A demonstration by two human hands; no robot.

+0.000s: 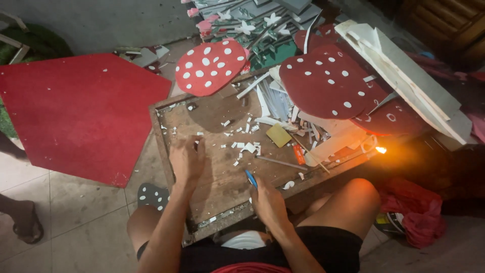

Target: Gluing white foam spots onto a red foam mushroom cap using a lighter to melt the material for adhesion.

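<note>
My left hand (186, 159) rests palm down on a worn wooden board (217, 182) that lies across my knees, fingers spread near small white scraps (246, 147). My right hand (268, 199) is closed around a blue-handled cutter (251, 178) whose tip points up toward the middle of the board. A thin stick (280, 162) and a yellow square pad (278, 135) lie further right on the board.
Red mushroom-cap cutouts with white dots (209, 66) (328, 81) lean at the board's far side. A large red sheet (81, 111) covers the floor at left. White foam panels (404, 76) stack at right. A small flame (381, 149) burns by the board's right edge. Another person's foot (22, 220) is at far left.
</note>
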